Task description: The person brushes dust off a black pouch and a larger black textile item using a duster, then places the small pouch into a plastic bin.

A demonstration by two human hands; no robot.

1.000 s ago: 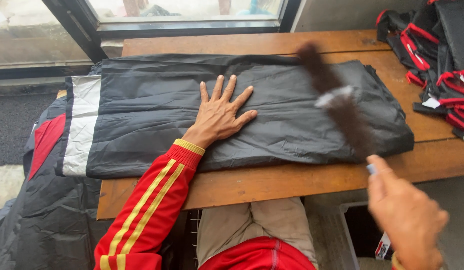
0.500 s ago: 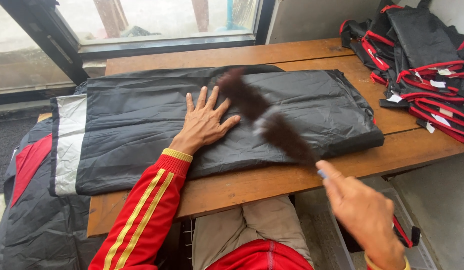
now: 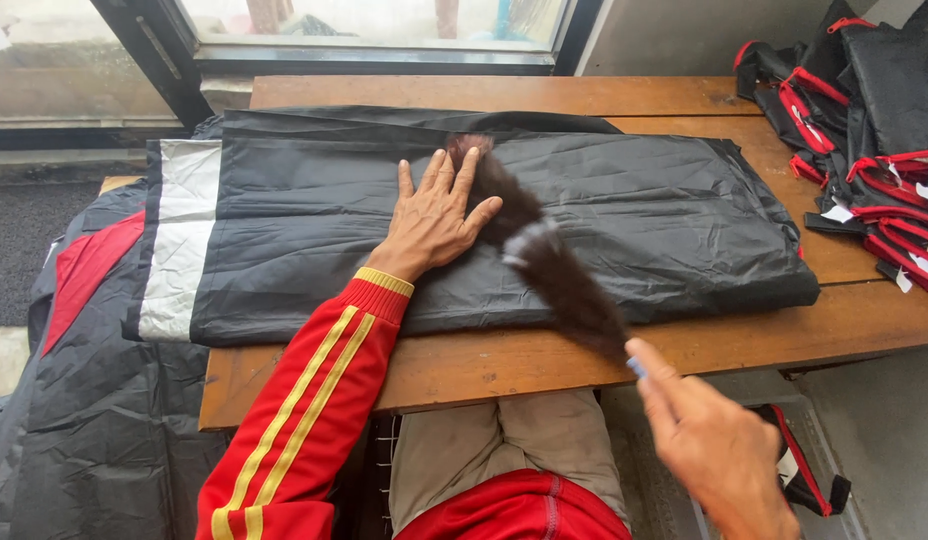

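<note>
Closed on a dark feather duster (image 3: 544, 260), right hand (image 3: 709, 445); left hand (image 3: 434, 215) flat, fingers spread, on black folded garment (image 3: 644, 215); red-trimmed black pile (image 3: 864, 130) lies on wooden table (image 3: 504, 365).

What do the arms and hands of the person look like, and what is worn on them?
The left hand is bare, with no glove or ring visible. The left sleeve is long and red, with two yellow stripes along its length and a ribbed yellow-edged cuff. The right hand is bare and blurred; no sleeve shows on it.
</note>
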